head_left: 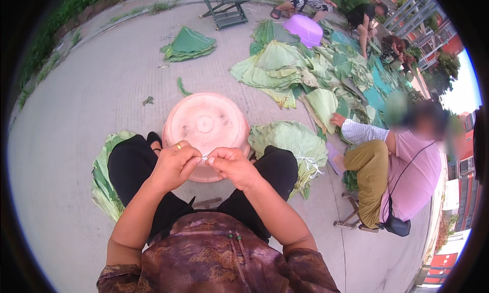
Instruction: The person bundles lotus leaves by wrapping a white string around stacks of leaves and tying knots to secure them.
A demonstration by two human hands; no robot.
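Above an upturned pink basin [205, 112], set between the knees [279, 165] within easy reach, the left hand [174, 163] and the right hand [233, 166] meet, their fingers clamped on what seems a thin white strip [205, 158], pinched from both sides, which should keep it steady.

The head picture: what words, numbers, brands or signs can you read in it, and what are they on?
No words or numbers can be read.
Pink basin: only dark smudges, no readable letters.
Purple basin: none readable.
Thin white strip between the left hand and right hand: no writing to see.
Red panel at lower right: any marks are too small and blurred.
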